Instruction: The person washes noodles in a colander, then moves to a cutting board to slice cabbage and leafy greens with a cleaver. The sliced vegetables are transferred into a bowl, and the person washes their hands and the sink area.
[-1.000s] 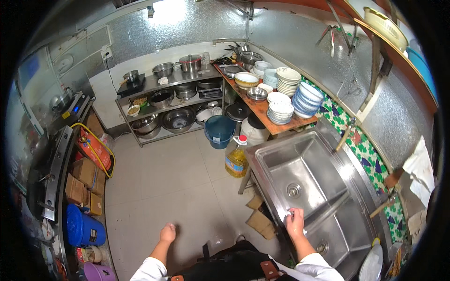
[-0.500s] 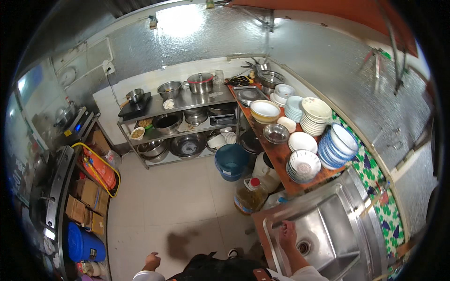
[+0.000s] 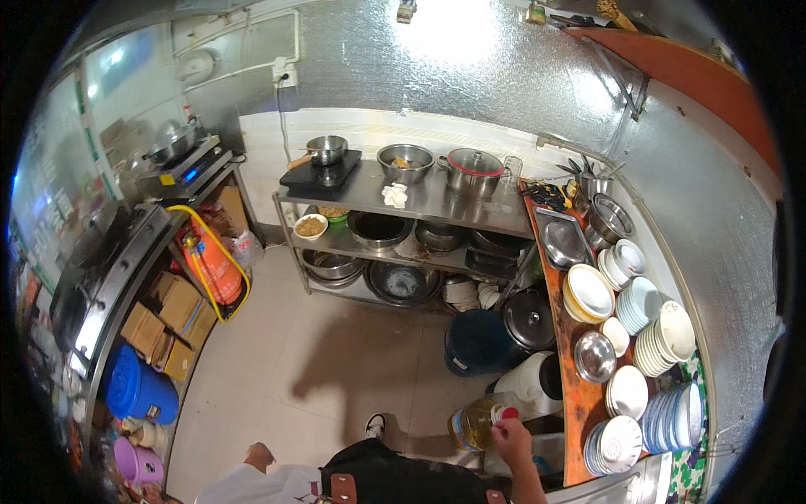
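My right hand hangs at the lower right with its fingers curled in, and I make out nothing in them. In the picture it overlaps the large plastic oil jug, just below its red cap; whether it touches the jug I cannot tell. My left hand hangs over the floor at the lower left, fingers loosely apart, holding nothing. The jug stands on the floor beside a white container with a black lid.
A steel shelf rack with pots and basins stands ahead. Stacked bowls and plates crowd the wooden counter on the right. A dark blue bucket is on the floor. On the left are an orange gas cylinder and cardboard boxes.
My view has swung left and forward, so the sink has mostly left the picture. My right hand, before over the sink, now appears in front of the oil jug. One foot has come forward.
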The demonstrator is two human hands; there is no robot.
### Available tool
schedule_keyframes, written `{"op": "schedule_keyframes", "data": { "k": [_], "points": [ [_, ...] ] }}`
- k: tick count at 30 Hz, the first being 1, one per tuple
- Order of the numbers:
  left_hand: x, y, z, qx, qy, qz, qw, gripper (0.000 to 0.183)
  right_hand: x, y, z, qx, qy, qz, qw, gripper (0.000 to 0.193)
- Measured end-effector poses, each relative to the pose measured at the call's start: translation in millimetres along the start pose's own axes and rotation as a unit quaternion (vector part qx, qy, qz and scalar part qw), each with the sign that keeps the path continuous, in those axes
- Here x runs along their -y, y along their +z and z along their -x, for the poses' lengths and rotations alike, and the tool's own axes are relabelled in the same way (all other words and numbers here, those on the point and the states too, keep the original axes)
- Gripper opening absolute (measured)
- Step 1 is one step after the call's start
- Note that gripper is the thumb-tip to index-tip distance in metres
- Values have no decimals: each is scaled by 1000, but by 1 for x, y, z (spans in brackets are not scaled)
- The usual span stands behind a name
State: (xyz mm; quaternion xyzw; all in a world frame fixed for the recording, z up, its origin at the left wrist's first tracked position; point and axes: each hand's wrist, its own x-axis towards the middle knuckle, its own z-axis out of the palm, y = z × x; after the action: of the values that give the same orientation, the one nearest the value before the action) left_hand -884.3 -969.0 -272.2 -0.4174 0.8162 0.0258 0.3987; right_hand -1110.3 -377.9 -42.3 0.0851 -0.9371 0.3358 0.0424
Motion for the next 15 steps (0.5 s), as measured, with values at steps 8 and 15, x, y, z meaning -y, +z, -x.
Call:
{"op": "schedule_keyframes", "data": {
  "k": [8,15],
  "points": [
    [-133,-172,-88,-92,273,64,956,39,11,-48,-137,-25,127,53,990,20],
    [-225,-248,-85,-70,304,258,914,38,-16,-28,-253,-1,23,-11,1000,29]
  ]
}}
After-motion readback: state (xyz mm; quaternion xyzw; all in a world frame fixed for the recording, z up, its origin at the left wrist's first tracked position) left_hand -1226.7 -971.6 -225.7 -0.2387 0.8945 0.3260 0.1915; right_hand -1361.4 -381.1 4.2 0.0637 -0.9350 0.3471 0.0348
